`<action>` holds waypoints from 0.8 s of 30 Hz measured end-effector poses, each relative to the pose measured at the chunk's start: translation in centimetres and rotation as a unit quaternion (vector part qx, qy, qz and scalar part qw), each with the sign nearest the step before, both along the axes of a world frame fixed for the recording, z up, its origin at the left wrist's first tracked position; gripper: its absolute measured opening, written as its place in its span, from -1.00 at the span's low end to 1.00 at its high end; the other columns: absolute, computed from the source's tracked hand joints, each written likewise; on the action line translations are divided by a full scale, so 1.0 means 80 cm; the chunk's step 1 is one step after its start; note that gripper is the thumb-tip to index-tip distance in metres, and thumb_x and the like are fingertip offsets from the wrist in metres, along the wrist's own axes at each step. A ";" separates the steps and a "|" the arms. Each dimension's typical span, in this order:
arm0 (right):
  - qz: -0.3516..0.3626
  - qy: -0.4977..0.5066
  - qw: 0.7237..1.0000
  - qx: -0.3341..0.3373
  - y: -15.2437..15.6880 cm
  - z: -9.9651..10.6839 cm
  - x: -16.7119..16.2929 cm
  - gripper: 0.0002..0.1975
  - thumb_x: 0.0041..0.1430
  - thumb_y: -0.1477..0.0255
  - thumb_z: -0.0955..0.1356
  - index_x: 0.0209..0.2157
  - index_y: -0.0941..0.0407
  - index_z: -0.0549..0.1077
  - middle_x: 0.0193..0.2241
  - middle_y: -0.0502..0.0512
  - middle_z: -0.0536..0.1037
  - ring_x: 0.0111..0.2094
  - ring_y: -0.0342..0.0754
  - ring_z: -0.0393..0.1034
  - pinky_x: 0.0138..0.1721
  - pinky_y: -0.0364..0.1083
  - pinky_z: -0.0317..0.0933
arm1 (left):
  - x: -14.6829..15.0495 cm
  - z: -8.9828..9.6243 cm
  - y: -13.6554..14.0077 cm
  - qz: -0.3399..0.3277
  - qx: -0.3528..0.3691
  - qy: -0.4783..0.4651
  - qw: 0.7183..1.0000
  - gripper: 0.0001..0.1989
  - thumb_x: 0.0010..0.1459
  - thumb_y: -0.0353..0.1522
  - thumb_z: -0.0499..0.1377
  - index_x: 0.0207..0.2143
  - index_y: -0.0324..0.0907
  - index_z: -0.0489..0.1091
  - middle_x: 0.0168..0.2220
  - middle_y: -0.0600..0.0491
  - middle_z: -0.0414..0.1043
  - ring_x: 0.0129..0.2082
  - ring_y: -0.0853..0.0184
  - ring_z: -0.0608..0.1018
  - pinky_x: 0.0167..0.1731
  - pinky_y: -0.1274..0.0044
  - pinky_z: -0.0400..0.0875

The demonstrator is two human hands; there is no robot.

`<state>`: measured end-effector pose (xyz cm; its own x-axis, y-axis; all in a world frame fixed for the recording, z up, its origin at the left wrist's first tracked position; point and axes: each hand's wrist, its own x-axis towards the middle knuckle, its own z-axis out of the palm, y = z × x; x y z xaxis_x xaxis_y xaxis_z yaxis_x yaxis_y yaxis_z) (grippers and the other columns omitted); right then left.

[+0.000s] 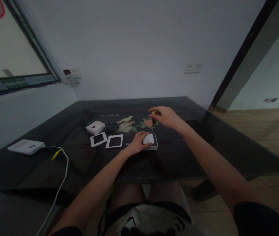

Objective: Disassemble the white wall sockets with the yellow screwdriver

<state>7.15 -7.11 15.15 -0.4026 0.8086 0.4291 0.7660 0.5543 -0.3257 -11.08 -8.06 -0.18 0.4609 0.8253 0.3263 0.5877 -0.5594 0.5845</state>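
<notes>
Two white square frames (108, 142) counted. White square socket (148, 138) clasped by left hand (137, 143). Yellow-black tool (154, 122), apparently, pinched by right hand (166, 116).

Between the left forearm (112, 168) and right forearm (203, 149), bare worktop (151, 167) offers a low pass along the near edge. More room opens right of the right forearm. To the left of the left hand (139, 143), 2 white frames (115, 147) block a low sideways pass, a white box (95, 128) and dark parts (112, 127) behind them. A cable (67, 165) crosses the left side. Over the socket (149, 139), the right hand (163, 115) and its tool (154, 122) obstruct entry from above.
</notes>
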 end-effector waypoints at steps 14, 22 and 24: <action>0.008 0.015 1.000 0.018 0.011 -0.008 -0.001 -0.77 0.13 0.48 0.37 -0.14 0.10 0.52 -0.23 0.14 0.54 -0.25 -0.01 0.42 -0.22 -0.05 0.25 | 0.002 0.001 0.000 0.003 -0.002 0.006 1.000 -0.39 0.10 -0.15 0.21 0.16 -0.19 0.24 0.10 -0.14 0.25 0.16 0.12 0.26 0.20 0.28 0.13; -0.098 0.000 0.991 0.088 0.003 -0.018 -0.008 -0.79 0.13 0.39 0.39 -0.17 0.07 0.53 -0.24 0.17 0.52 -0.24 0.06 0.42 -0.25 -0.01 0.24 | 0.001 0.004 -0.001 -0.001 -0.003 0.005 1.000 -0.41 0.11 -0.15 0.20 0.16 -0.12 0.23 0.10 -0.10 0.26 0.15 0.12 0.27 0.19 0.25 0.14; -0.067 0.004 0.996 0.064 0.008 -0.017 -0.004 -0.66 0.11 0.52 0.38 -0.04 0.10 0.47 -0.20 0.17 0.55 -0.20 0.07 0.43 -0.19 0.00 0.26 | 0.001 0.003 -0.001 -0.004 -0.004 0.003 1.000 -0.42 0.11 -0.15 0.20 0.16 -0.12 0.23 0.09 -0.11 0.27 0.14 0.12 0.27 0.19 0.24 0.14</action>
<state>6.85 -6.47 13.81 -0.2908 0.7928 0.5357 0.8334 0.4849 -0.2652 -11.03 -8.15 0.10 0.4692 0.8243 0.3167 0.5874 -0.5592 0.5850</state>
